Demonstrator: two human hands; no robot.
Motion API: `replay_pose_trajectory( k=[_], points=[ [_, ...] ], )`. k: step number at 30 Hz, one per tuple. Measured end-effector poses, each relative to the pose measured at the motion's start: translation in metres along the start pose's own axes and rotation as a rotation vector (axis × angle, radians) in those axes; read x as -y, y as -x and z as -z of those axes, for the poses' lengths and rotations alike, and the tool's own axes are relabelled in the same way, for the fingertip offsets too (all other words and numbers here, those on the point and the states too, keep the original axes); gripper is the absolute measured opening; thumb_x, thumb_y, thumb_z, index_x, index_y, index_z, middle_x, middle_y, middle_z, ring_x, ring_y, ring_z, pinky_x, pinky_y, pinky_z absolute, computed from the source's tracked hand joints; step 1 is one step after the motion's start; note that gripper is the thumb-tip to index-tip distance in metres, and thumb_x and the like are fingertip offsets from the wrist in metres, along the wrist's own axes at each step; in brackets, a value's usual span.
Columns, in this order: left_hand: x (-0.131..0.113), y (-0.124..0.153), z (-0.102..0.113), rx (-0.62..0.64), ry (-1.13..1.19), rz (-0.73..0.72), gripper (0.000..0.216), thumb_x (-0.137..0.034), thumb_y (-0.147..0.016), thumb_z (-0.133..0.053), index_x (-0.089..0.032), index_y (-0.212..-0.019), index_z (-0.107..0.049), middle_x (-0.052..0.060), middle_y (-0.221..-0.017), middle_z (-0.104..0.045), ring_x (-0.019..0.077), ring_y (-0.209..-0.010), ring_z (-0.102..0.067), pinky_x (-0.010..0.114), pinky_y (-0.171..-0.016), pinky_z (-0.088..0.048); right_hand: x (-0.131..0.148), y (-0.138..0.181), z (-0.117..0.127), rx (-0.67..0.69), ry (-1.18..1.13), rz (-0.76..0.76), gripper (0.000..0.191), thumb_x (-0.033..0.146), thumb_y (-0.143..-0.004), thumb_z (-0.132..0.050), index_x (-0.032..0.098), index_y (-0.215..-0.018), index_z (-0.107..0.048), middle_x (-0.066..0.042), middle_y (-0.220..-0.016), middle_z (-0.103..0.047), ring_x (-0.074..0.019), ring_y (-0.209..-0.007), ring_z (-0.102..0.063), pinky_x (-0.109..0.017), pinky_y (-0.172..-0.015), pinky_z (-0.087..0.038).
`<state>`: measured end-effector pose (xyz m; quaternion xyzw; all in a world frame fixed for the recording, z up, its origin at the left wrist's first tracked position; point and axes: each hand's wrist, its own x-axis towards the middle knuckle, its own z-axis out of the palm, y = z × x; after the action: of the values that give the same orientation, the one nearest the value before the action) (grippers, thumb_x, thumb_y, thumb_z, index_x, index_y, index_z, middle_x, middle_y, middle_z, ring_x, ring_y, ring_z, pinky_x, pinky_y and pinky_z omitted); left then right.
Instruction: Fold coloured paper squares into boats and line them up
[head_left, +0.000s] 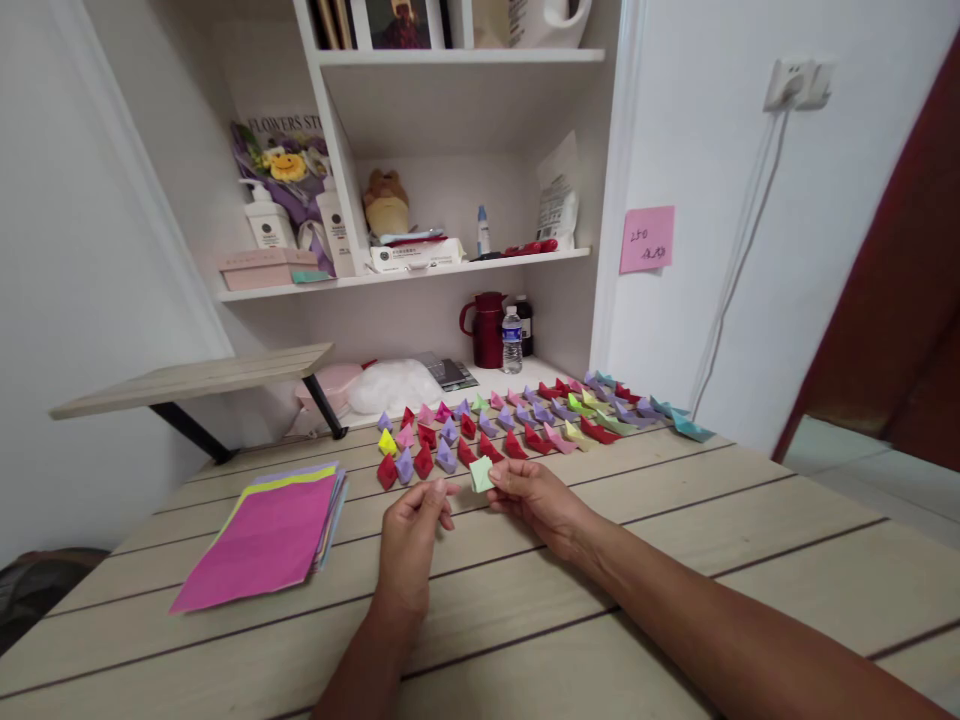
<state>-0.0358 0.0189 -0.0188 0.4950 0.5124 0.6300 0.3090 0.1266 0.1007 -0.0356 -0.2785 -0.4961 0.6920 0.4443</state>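
A small pale green folded paper is pinched between the thumb and fingers of my right hand. It is a flat, squarish piece with layered points along its top edge. Just to its left, my left hand is loosely curled above the table, thumb and fingers a little apart and nothing visible in them. Behind both hands stand rows of small folded paper boats in red, purple, pink, yellow, green and blue.
A stack of coloured paper, pink on top, lies left on the slatted wooden table. A small raised wooden shelf stands behind it. At the back are a red jug, a water bottle and a white plastic bag.
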Motion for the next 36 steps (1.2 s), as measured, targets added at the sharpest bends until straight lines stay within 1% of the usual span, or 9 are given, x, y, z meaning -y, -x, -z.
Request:
replay_pose_trajectory(
  k=[3, 5, 8, 16, 27, 31, 34, 36],
  points=[
    [0.000, 0.000, 0.000, 0.062, -0.016, 0.013, 0.036, -0.052, -0.087, -0.060, -0.016, -0.082, -0.066, -0.005, -0.061, -0.054, 0.0112, -0.060, -0.052, 0.028, -0.065, -0.043, 0.002, 0.002, -0.003, -0.006, -0.021, 0.006, 0.029, 0.037, -0.075, -0.081, 0.015, -0.072, -0.063, 0.002, -0.066, -0.064, -0.0118, -0.062, -0.060, -0.026, -0.064, -0.050],
    [0.001, 0.000, -0.001, 0.103, -0.032, 0.028, 0.035, -0.050, -0.089, -0.059, -0.016, -0.082, -0.065, -0.006, -0.062, -0.054, 0.0105, -0.059, -0.051, 0.028, -0.063, -0.043, 0.004, 0.003, -0.006, -0.008, -0.029, 0.008, 0.036, 0.042, -0.064, -0.087, 0.016, -0.067, -0.064, 0.001, -0.062, -0.064, -0.0118, -0.060, -0.058, -0.026, -0.063, -0.047],
    [0.003, -0.001, -0.002, 0.136, -0.053, 0.048, 0.034, -0.049, -0.090, -0.058, -0.016, -0.083, -0.063, -0.006, -0.063, -0.054, 0.0095, -0.057, -0.050, 0.027, -0.060, -0.044, 0.005, 0.004, -0.008, -0.009, -0.027, 0.011, 0.039, 0.045, -0.059, -0.089, 0.016, -0.066, -0.064, 0.001, -0.061, -0.064, -0.0112, -0.057, -0.055, -0.026, -0.061, -0.044],
    [0.008, -0.001, -0.001, 0.134, -0.073, 0.084, 0.034, -0.048, -0.092, -0.055, -0.015, -0.086, -0.062, -0.005, -0.067, -0.055, 0.0085, -0.056, -0.051, 0.026, -0.059, -0.047, 0.004, 0.004, -0.011, -0.023, -0.006, 0.051, 0.042, 0.047, -0.056, -0.089, 0.017, -0.066, -0.062, 0.002, -0.057, -0.062, -0.0124, -0.056, -0.053, -0.027, -0.061, -0.040],
    [0.015, -0.005, -0.002, 0.128, -0.043, 0.119, 0.031, -0.045, -0.094, -0.054, -0.015, -0.091, -0.061, -0.005, -0.069, -0.056, 0.0077, -0.055, -0.051, 0.025, -0.056, -0.047, 0.005, 0.005, -0.013, -0.017, 0.045, 0.085, 0.047, 0.053, -0.053, -0.088, 0.017, -0.068, -0.061, 0.002, -0.058, -0.060, -0.0126, -0.057, -0.053, -0.027, -0.060, -0.039],
    [0.015, -0.005, -0.002, 0.135, -0.029, 0.132, 0.031, -0.045, -0.094, -0.054, -0.015, -0.091, -0.061, -0.005, -0.069, -0.056, 0.0077, -0.055, -0.052, 0.024, -0.055, -0.047, 0.004, 0.005, -0.013, -0.010, 0.100, 0.116, 0.047, 0.055, -0.056, -0.085, 0.018, -0.068, -0.060, 0.001, -0.061, -0.059, -0.0133, -0.059, -0.054, -0.028, -0.062, -0.040],
    [0.015, -0.004, -0.002, 0.159, -0.024, 0.151, 0.033, -0.046, -0.093, -0.055, -0.015, -0.082, -0.060, -0.005, -0.066, -0.055, 0.0076, -0.054, -0.051, 0.024, -0.055, -0.047, 0.004, 0.005, -0.014, -0.010, 0.172, 0.171, 0.043, 0.055, -0.063, -0.080, 0.018, -0.069, -0.059, 0.001, -0.062, -0.058, -0.0139, -0.059, -0.053, -0.029, -0.062, -0.040],
    [0.016, -0.004, -0.002, 0.185, -0.016, 0.172, 0.037, -0.048, -0.093, -0.054, -0.015, -0.076, -0.058, -0.006, -0.062, -0.053, 0.0072, -0.052, -0.050, 0.024, -0.054, -0.047, 0.006, 0.006, -0.015, -0.015, 0.240, 0.234, 0.038, 0.052, -0.068, -0.077, 0.018, -0.070, -0.060, 0.002, -0.062, -0.057, -0.0145, -0.060, -0.052, -0.029, -0.063, -0.040]
  ],
)
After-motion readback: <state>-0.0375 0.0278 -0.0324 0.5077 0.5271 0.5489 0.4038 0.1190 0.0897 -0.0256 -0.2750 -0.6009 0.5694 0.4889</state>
